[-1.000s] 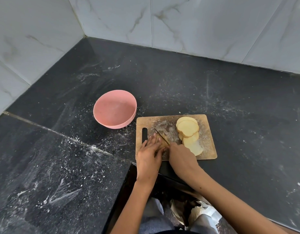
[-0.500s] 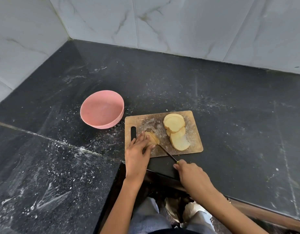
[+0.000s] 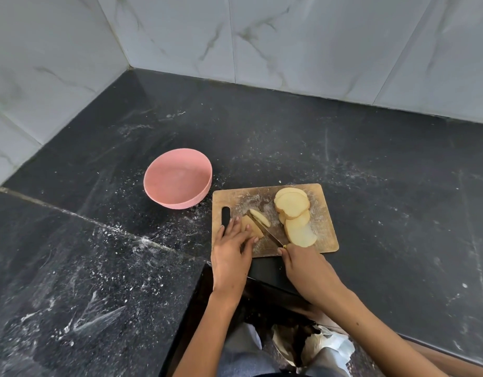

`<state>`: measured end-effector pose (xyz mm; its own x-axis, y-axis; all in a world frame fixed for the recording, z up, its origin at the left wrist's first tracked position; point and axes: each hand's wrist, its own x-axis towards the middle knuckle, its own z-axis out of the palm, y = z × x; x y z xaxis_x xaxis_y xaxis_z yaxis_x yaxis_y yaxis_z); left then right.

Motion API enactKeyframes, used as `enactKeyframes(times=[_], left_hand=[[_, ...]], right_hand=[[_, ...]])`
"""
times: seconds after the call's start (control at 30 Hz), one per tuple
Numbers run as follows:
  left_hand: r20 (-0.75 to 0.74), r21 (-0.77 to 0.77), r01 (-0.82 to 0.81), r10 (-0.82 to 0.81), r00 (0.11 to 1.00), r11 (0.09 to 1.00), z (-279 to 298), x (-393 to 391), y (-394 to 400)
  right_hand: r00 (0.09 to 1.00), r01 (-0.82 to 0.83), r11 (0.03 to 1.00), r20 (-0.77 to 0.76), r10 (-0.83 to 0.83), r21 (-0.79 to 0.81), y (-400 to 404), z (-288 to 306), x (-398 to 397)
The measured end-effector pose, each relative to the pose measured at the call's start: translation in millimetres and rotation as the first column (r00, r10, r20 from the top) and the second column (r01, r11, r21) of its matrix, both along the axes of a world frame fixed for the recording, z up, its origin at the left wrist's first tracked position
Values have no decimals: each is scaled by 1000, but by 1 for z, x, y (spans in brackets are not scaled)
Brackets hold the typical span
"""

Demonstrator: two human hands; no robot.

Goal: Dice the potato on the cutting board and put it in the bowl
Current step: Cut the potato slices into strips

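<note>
A wooden cutting board [image 3: 327, 240] lies on the black counter, with a stack of round potato slices [image 3: 296, 216] on its right half. My left hand [image 3: 233, 251] presses flat fingers on one potato slice [image 3: 251, 228] near the board's handle slot. My right hand [image 3: 308, 268] grips a knife [image 3: 267, 232] whose blade lies across that slice. A strip of potato [image 3: 260, 217] lies cut off just beyond the blade. The pink bowl [image 3: 178, 178] stands empty to the left of the board.
White marble-look tiled walls meet in a corner behind the black stone counter [image 3: 371, 172], which is dusted with white specks. The counter's front edge [image 3: 197, 270] steps in near my body. A crumpled bag [image 3: 316, 346] lies below.
The knife blade has moved forward across the slice under my left hand, and a strip now lies separated beyond it. The right hand came closer to the board.
</note>
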<state>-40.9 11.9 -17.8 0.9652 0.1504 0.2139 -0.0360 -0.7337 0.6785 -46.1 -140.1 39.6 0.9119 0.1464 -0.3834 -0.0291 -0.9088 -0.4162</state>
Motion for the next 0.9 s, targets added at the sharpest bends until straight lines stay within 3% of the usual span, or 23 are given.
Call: enactKeyframes(times=[0.5, 0.9], left_hand=[[20, 94, 0, -2, 1000, 996, -7, 2, 2], [31, 40, 24, -25, 999, 999, -9, 3, 4]], right_hand=[[998, -19, 1000, 62, 21, -24, 25, -4, 14], [992, -92, 972, 65, 109, -218, 44, -10, 33]])
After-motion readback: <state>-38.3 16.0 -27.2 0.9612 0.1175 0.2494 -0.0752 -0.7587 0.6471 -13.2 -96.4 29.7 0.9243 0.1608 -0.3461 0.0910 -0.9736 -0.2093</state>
